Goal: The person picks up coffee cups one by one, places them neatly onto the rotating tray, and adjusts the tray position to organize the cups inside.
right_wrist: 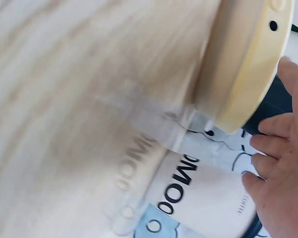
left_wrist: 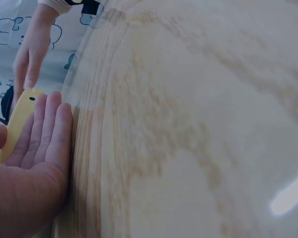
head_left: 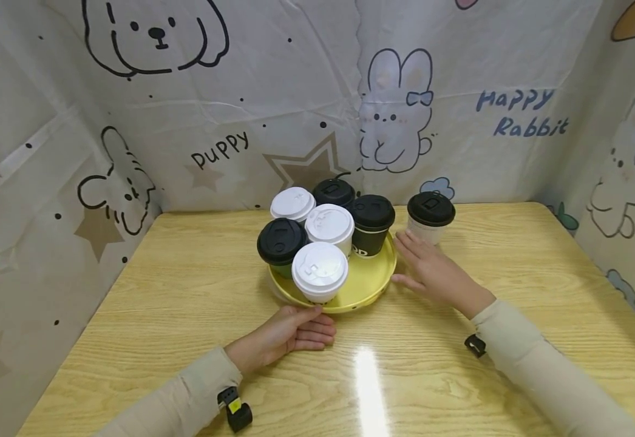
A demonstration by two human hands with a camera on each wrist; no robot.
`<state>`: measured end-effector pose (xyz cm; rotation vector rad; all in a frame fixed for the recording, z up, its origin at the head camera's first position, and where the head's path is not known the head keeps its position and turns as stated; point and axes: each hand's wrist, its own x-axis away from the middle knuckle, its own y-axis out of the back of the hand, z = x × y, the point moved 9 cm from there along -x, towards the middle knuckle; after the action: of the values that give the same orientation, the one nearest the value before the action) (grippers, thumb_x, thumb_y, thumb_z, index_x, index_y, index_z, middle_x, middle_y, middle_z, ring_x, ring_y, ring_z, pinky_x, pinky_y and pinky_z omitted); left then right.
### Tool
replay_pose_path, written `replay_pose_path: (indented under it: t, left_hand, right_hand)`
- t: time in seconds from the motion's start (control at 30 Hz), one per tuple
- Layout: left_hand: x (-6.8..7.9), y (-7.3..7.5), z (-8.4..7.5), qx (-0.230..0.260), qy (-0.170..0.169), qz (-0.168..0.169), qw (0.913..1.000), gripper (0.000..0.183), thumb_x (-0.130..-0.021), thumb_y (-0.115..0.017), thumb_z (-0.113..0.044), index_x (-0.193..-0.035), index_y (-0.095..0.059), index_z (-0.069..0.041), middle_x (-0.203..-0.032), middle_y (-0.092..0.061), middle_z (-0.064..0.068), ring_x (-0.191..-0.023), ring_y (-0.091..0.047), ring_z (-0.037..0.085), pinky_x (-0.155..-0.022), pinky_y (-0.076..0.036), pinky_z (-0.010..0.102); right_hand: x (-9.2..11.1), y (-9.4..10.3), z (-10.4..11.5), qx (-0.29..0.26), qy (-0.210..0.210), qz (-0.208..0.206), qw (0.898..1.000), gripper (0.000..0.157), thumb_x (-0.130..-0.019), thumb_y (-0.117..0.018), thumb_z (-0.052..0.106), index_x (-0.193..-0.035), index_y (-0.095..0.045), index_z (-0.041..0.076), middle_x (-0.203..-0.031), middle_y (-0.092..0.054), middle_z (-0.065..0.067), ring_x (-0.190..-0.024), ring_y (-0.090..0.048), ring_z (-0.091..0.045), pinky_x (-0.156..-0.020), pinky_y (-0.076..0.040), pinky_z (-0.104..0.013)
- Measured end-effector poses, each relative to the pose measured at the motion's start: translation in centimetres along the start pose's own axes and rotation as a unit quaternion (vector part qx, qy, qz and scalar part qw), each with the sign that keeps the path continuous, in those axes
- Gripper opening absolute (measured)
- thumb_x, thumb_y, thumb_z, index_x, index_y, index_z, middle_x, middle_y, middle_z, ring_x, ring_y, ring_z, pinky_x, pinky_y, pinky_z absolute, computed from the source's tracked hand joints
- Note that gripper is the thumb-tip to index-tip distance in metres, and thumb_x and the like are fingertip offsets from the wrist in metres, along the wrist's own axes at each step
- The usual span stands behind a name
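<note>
A round yellow tray [head_left: 369, 282] stands on the wooden table, carrying several lidded paper coffee cups: three with white lids, like the front one [head_left: 320, 270], and three with black lids, like the right one [head_left: 372, 221]. At the tray's front edge is my left hand [head_left: 290, 337], palm turned inward, fingers straight and thumb close to the rim. My right hand [head_left: 432, 273] reaches to the tray's right edge with extended fingers. Just beyond it, off the tray, a white cup with a black lid [head_left: 431, 209] stands upright; its dark lettering [right_wrist: 179, 186] shows in the right wrist view.
A pale cloth [head_left: 295, 103] printed with cartoon animals and stars hangs behind and along both sides of the table [head_left: 186, 285]. Light reflects in a bright streak on the tabletop near the front.
</note>
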<state>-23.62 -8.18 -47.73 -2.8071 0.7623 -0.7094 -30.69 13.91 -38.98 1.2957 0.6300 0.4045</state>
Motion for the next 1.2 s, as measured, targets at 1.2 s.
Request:
replay_pose_path:
  t: [1.2]
  left_hand:
    - [1.7,5.7,-1.8,-0.016,-0.004,-0.050,0.9986,0.051,-0.103,-0.043,-0.032,-0.119,-0.054,0.016,-0.102,-0.070,0.016,-0.094,-0.069,0.023,-0.087,-0.055,0.038]
  right_hand:
    - [3.4,-1.2,5.6,-0.019,0.046,0.040,0.998,0.078,-0.093,-0.057,0.047,-0.145,-0.033,-0.006,-0.152,-0.028,-0.025,-0.141,-0.023,-0.040,-0.112,-0.027,-0.055]
